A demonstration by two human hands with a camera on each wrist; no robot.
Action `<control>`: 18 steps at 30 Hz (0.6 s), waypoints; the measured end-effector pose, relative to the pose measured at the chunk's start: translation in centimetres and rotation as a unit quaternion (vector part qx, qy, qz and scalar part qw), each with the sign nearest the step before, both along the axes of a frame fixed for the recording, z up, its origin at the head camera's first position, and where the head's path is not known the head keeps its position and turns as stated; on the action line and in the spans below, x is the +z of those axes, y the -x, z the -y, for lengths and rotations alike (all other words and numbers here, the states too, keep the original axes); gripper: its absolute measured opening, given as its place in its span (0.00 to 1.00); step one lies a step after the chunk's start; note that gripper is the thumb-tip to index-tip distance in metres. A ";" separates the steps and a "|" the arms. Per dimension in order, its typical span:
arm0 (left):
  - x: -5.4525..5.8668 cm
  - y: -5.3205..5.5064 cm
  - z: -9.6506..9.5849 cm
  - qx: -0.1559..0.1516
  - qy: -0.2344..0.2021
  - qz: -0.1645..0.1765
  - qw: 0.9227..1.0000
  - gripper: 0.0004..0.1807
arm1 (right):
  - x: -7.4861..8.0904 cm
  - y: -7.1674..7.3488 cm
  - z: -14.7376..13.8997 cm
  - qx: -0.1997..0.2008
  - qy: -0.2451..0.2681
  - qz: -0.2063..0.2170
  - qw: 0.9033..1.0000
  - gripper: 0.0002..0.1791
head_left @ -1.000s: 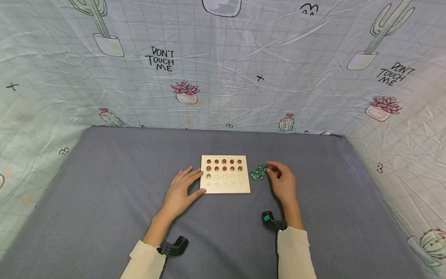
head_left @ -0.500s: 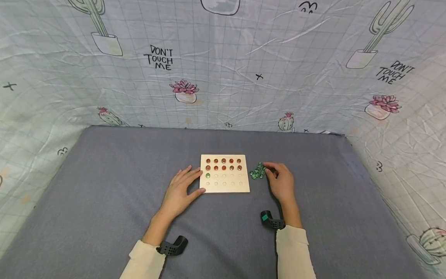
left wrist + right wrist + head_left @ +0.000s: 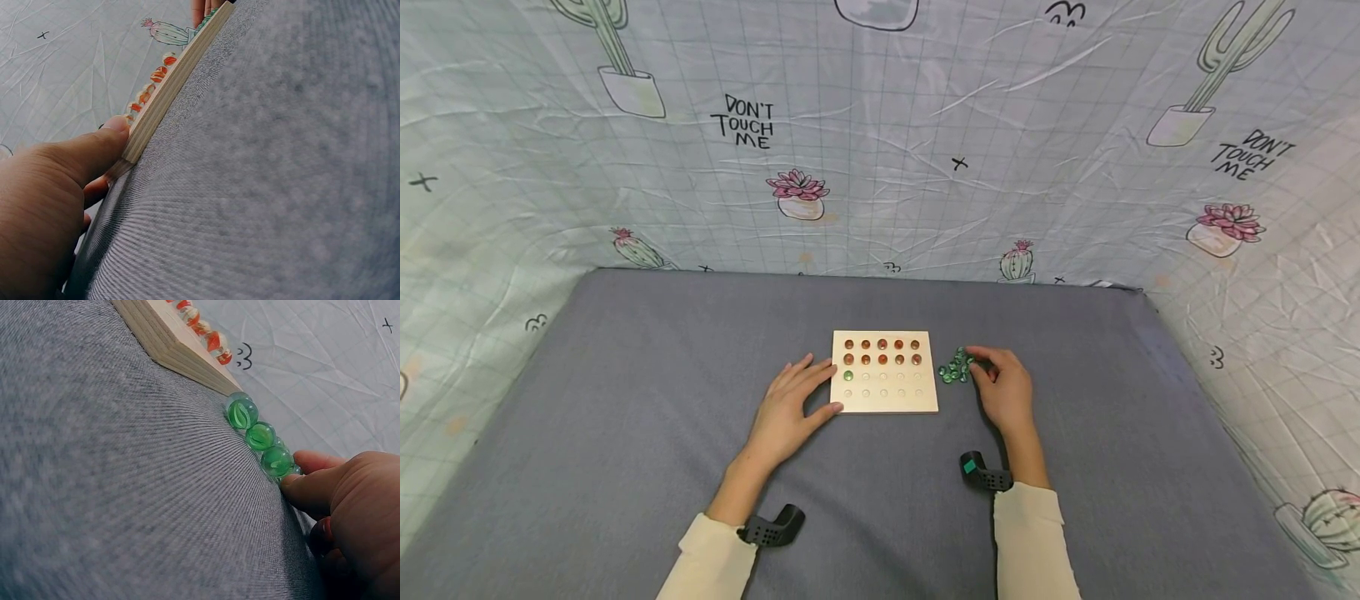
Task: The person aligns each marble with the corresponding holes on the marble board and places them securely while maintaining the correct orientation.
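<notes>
A pale wooden board (image 3: 891,402) with rows of round hollows lies on the grey cloth. Orange-and-clear marbles (image 3: 882,359) fill its two far rows, and one green marble (image 3: 847,376) sits at the left of the third row. My left hand (image 3: 784,419) rests at the board's left side, fingers spread along the edge, thumb (image 3: 112,128) on the near corner. Right of the board is a cluster of green marbles (image 3: 953,372). My right hand (image 3: 1006,390) is at the cluster's right side, thumb and index finger bent about a green marble (image 3: 297,469), which they partly hide.
Grey cloth (image 3: 662,400) covers the table around the board. A printed curtain (image 3: 880,167) with cactus drawings hangs behind and along both sides. Each wrist wears a black camera mount (image 3: 772,527) near the cream sleeve (image 3: 1036,533).
My right hand has shifted slightly left, its fingertips closing in on the green marbles. The left hand and the board stay as they were.
</notes>
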State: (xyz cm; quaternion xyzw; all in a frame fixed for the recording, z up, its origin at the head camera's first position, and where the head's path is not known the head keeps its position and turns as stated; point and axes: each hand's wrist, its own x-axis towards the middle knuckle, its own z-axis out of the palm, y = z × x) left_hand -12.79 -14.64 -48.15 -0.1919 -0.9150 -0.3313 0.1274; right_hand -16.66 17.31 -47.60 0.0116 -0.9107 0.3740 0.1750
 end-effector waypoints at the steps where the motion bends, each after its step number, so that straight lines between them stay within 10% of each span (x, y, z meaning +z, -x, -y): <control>1: 0.0 0.0 0.0 0.000 0.000 0.000 1.000 0.31 | 0.0 0.0 0.0 -0.001 0.000 0.000 1.000 0.12; 18: 0.2 0.0 0.0 0.001 0.000 0.002 1.000 0.31 | 0.1 0.0 0.0 -0.007 0.000 0.002 1.000 0.10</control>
